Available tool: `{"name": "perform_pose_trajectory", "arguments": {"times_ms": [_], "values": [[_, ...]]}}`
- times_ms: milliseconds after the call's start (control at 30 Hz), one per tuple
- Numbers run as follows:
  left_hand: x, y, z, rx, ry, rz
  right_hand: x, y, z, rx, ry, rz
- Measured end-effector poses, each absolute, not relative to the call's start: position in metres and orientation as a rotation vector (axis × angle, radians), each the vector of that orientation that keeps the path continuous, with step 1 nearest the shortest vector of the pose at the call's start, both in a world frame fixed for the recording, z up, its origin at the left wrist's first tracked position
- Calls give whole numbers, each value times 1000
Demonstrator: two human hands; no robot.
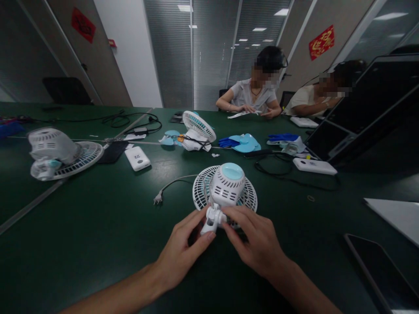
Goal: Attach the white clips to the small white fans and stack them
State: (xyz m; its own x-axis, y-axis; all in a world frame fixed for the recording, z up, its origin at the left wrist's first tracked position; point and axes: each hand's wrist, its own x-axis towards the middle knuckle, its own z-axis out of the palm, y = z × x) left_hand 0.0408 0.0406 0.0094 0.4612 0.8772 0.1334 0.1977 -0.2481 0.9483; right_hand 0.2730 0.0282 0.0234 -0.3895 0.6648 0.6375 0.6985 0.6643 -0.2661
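A small white fan (226, 188) with a light-blue cap on its motor housing lies grille-down on the green table in front of me. Its white clip (210, 221) points toward me. My left hand (183, 246) grips this clip from the left, thumb on its near end. From the right, my right hand (253, 235) pinches the knob (221, 216) at the clip's joint between thumb and fingers. The fan's cord runs out to the left and ends in a two-pin plug (158, 198) on the table.
A second white fan (54, 146) lies far left, and a third (198, 131) stands beyond mine. Light-blue blades (247, 143), gloves (284, 139), white power banks (137, 158) and cables lie about. A phone (381, 270) is at right. Two people (255, 89) sit across the table.
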Motion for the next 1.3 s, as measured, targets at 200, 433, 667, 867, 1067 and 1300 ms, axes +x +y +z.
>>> {"name": "perform_pose_trajectory", "arguments": {"times_ms": [200,433,667,867,1067,1300], "values": [[40,40,12,1757,910,833,276,32,18,-959,-2130,-102],[41,39,12,1731,931,843,276,31,17,-1064,-2107,-98],[40,39,12,1771,942,815,278,34,18,-997,-2123,-93],[41,39,8,1728,951,867,275,31,19,-1068,-2130,-42],[41,38,11,1742,941,846,281,33,18,-977,-2178,-137],[41,39,8,1743,965,870,270,30,20,-1126,-2122,5]]}}
